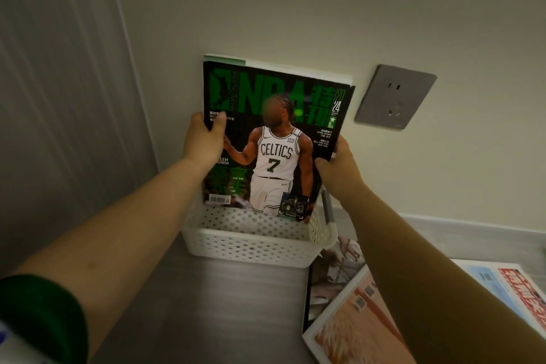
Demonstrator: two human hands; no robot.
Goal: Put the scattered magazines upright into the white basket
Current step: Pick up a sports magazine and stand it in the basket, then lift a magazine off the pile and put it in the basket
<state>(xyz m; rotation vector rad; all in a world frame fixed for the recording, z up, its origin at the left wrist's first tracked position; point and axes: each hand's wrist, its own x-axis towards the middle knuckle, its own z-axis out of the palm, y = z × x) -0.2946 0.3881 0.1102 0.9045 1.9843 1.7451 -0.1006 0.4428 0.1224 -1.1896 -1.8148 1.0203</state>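
Note:
A black and green basketball magazine stands upright with its lower edge inside the white perforated basket. My left hand grips its left edge and my right hand grips its right edge. Behind it, another magazine with a white and pale green top edge stands against the wall. To the right of the basket, on the floor, lie an orange-covered magazine, a dark-edged one beneath it, and a red and blue one; my right forearm covers parts of them.
The basket sits on a grey floor against a cream wall. A grey wall socket is to the right of the held magazine. A ribbed grey panel runs down the left side.

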